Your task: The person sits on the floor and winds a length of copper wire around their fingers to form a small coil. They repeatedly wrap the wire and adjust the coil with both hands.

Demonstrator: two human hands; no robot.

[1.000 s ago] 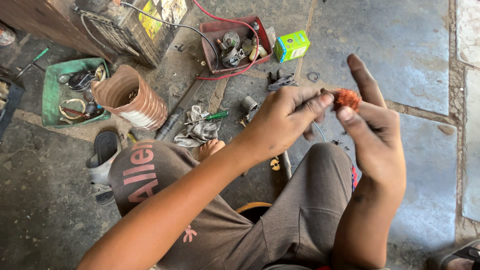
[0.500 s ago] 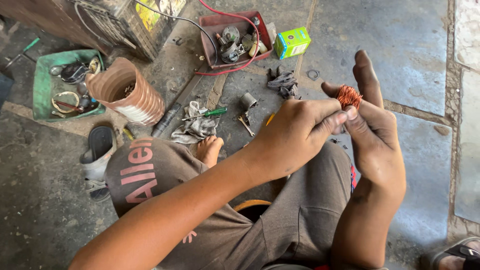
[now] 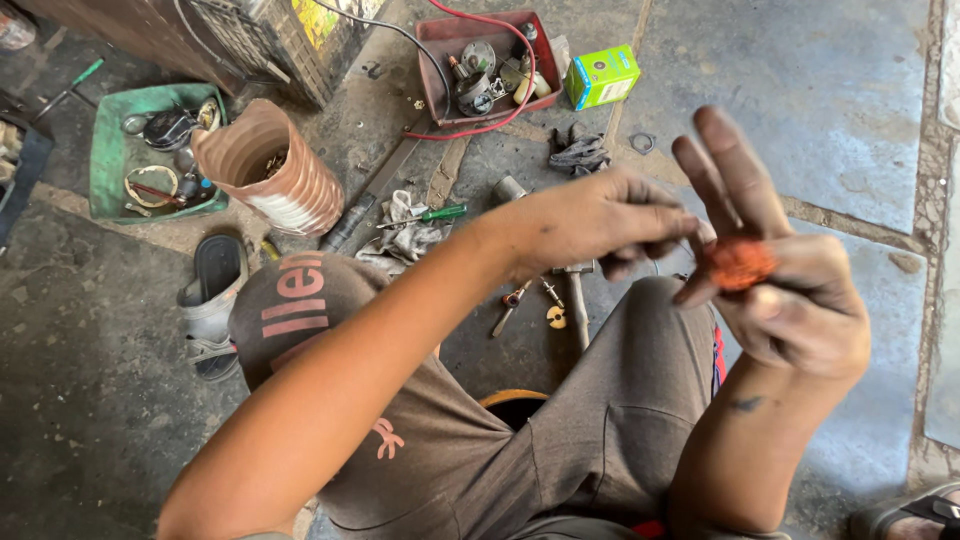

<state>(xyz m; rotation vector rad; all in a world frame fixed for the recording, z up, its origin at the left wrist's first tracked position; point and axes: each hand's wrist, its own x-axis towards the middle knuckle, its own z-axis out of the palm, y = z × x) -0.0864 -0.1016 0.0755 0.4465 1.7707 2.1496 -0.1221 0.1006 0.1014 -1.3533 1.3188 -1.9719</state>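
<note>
1. Far left: a green tray (image 3: 108, 165) on the stone floor (image 3: 830, 120), filled with rings, wire and small metal parts.
2. Just right of it: a ribbed brown pipe (image 3: 275, 175), tipped over with its mouth facing up, close beside the tray.
3. Below the pipe: a grey sandal (image 3: 212, 300) on the dark ground, next to a bent knee in grey trousers (image 3: 560, 440).
4. Toward the middle: a crumpled rag (image 3: 405, 235) with a green-handled screwdriver (image 3: 432, 214) across it.
5. Above that: a red tray (image 3: 445, 35) holding motor parts, looped by a red wire (image 3: 520, 75); a small green box (image 3: 601, 76) just to its right.
6. Centre, raised over the lap: left hand (image 3: 600, 220), fingers pinched together, tips reaching toward the coil; whether anything thin lay between them, cannot tell.
7. On the floor beneath: a few small loose tools and a dark rag (image 3: 580, 153).
8. Right of centre: an orange copper coil (image 3: 738, 263), small and round, held up in the air above the right thigh.
9. Furthest right: right hand (image 3: 790, 290), gripping the coil between thumb and lower fingers, two fingers stretched straight upward.
</note>
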